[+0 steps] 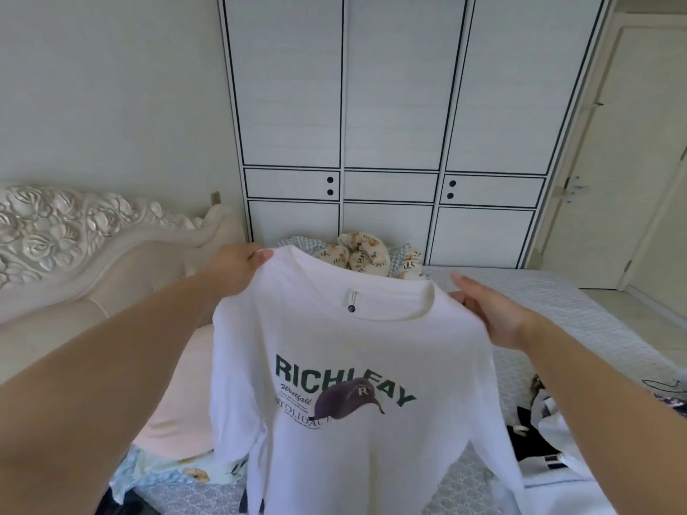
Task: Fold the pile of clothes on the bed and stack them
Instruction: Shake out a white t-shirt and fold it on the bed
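Head view: a person's two bare arms reach forward over a bed, holding a shirt up in the air.
Shirt: white T-shirt, hanging upright and spread between the two hands, front print facing the camera (green letters and a dark purple cap); its hem runs out of the bottom of the picture.
Left hand: fingers curled, thumb on top, pinching the shirt's shoulder beside the neckline.
Right hand: grips the other shoulder, thumb straight on the near side, fingers hidden behind the cloth.
Hands: well apart, one at each shoulder of the shirt.
Pile of clothes: black and white pieces, lying unfolded on the bed at the lower right, partly behind the right forearm.
Pink cloth: flat on the bed at the left, behind the shirt.
Bed: pale patterned cover.
Floral bedding: bunched at the far end of the bed.
Headboard: carved, cream, at the left.
Wardrobe: white doors with dark lines, beyond the bed.
Door: white, far right.
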